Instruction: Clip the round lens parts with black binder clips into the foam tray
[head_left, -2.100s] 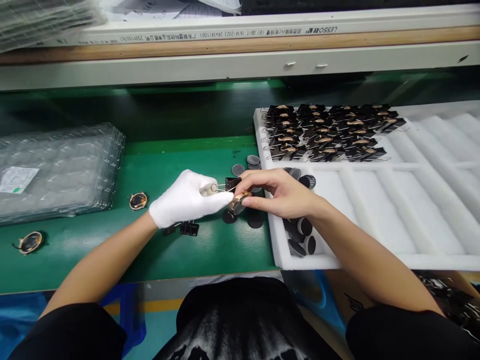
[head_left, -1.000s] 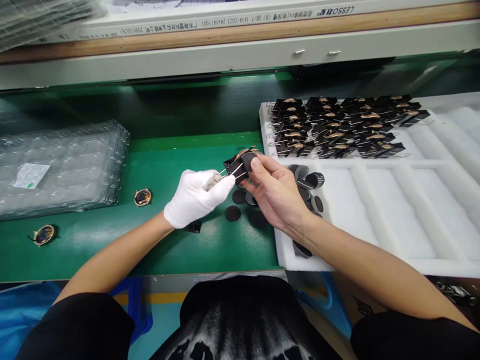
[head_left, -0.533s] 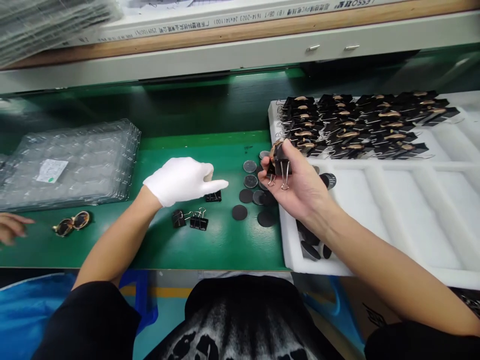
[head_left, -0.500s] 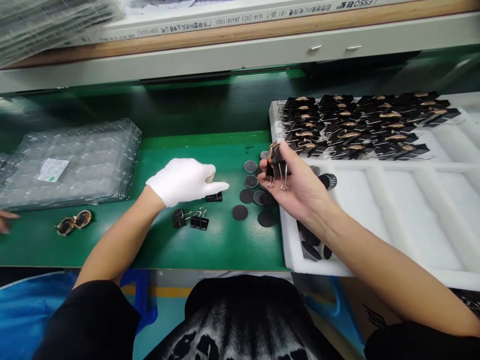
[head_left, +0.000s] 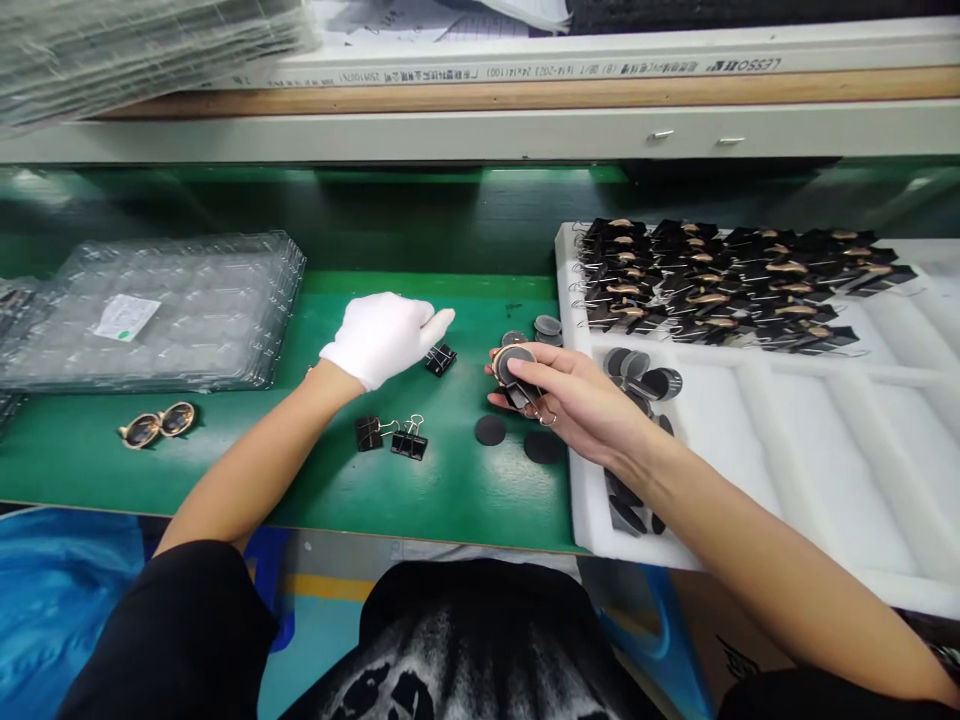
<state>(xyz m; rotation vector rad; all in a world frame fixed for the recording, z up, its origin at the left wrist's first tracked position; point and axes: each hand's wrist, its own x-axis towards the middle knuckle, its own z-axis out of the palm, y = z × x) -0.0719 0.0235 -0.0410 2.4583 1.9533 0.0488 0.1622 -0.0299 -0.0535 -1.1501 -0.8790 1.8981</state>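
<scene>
My left hand, in a white glove, is over the green table with its fingers curled in and the thumb side pointing right. Whatever its fingers may hold is hidden. Just beyond its thumb lies a black binder clip. My bare right hand grips a gold-rimmed round piece with a dark grey disc face, and a black binder clip is on it. Under and around this hand several dark discs lie on the table. Two more binder clips rest below my left hand.
A white foam tray at right holds rows of clipped gold-rimmed pieces and loose dark discs. At left are a stack of clear plastic trays and a hinged gold-rimmed pair. A shelf edge crosses the back.
My right hand has turned the clipped piece, so its round disc face now shows. My left hand has moved slightly up and right, uncovering more of the binder clip beside it. The view has shifted.
</scene>
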